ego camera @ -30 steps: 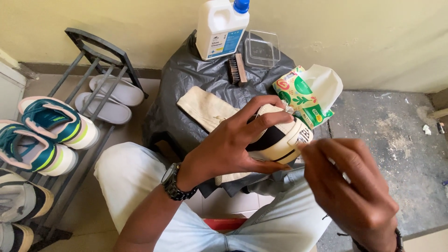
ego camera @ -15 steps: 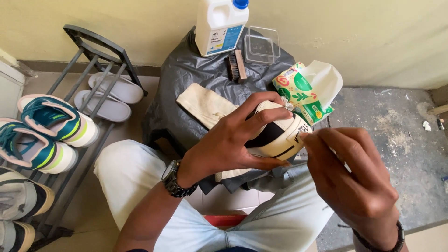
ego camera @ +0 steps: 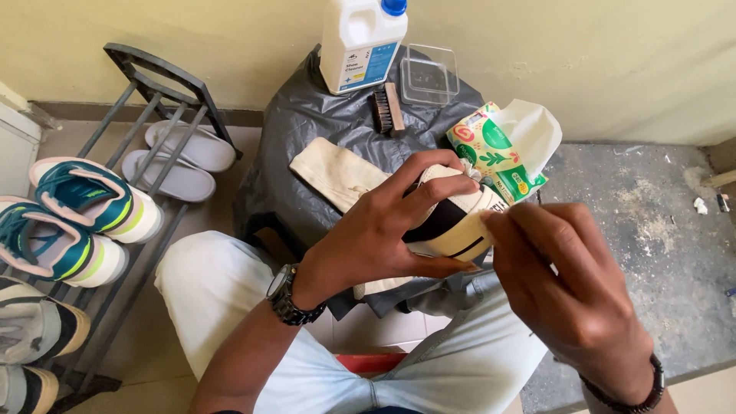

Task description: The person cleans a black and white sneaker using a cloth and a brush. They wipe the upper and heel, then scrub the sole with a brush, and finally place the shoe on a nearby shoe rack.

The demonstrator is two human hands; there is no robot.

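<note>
My left hand [ego camera: 383,234] grips a cream shoe [ego camera: 456,218] with a black stripe, held above my lap in front of a stool covered in grey plastic [ego camera: 307,146]. My right hand [ego camera: 571,295] presses against the shoe's right end, fingers pinched together; a bit of white shows between them, but I cannot tell what it is. A green and white pack of wipes [ego camera: 502,149] lies just behind the shoe. A cream cloth [ego camera: 333,175] lies on the plastic to the left of it.
A white jug with a blue cap [ego camera: 362,42], a small brush [ego camera: 387,109] and a clear plastic box [ego camera: 429,74] sit at the back of the stool. A metal shoe rack [ego camera: 146,100] on the left holds teal sneakers [ego camera: 92,201] and white slippers [ego camera: 180,157].
My right hand has moved up and left from beside my knee until it touches the shoe's end. My left hand keeps hold of the shoe in nearly the same place.
</note>
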